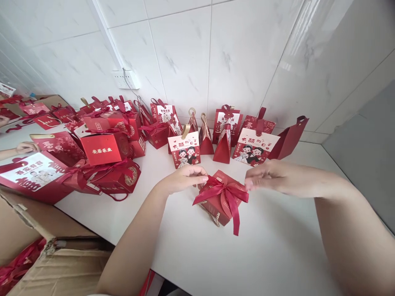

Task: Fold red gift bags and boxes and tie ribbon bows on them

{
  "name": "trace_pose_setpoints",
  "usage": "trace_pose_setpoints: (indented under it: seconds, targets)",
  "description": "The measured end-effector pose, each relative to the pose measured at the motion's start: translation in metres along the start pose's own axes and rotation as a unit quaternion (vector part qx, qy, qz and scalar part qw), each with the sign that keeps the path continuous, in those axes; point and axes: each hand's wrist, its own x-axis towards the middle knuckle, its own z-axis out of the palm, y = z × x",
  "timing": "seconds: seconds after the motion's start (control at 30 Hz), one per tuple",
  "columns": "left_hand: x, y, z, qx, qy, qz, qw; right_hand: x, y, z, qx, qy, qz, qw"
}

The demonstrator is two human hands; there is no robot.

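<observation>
A red gift box [216, 205] with gold twisted cord handles stands on the white table in front of me. A dark red ribbon [226, 191] is tied in a bow across its top, with one tail hanging over the front. My left hand [187, 179] pinches the ribbon at the bow's left loop. My right hand [265, 176] has its fingers together at the bow's right loop; it is slightly blurred. Just behind my left hand stands a small box [185, 150] printed with a cartoon couple.
Several red gift boxes and bags [226, 123] line the wall. More boxes [108, 148] are heaped on the left, where another person's hand [26, 147] rests near a red bag. An open cardboard carton [61, 271] sits at lower left. A socket [126, 79] is on the tiled wall.
</observation>
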Motion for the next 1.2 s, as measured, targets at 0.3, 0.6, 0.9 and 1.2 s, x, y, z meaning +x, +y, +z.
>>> trace_pose_setpoints:
  seconds: [0.3, 0.6, 0.9, 1.2]
  targets:
    - [0.008, -0.003, 0.012, -0.013, 0.057, 0.03, 0.998, 0.045, -0.002, 0.032, 0.134, 0.109, -0.105, 0.979]
    - [0.008, -0.002, 0.013, 0.005, 0.06, 0.056, 0.997, 0.052, 0.003, 0.042, 0.182, 0.094, -0.047, 0.978]
    - [0.007, -0.003, 0.012, 0.021, 0.06, 0.066, 0.996, 0.056, 0.005, 0.043, 0.18, 0.113, -0.055, 0.976]
    - [0.007, -0.003, 0.012, 0.023, 0.069, 0.068, 0.995, 0.054, 0.001, 0.044, 0.173, 0.13, -0.056, 0.975]
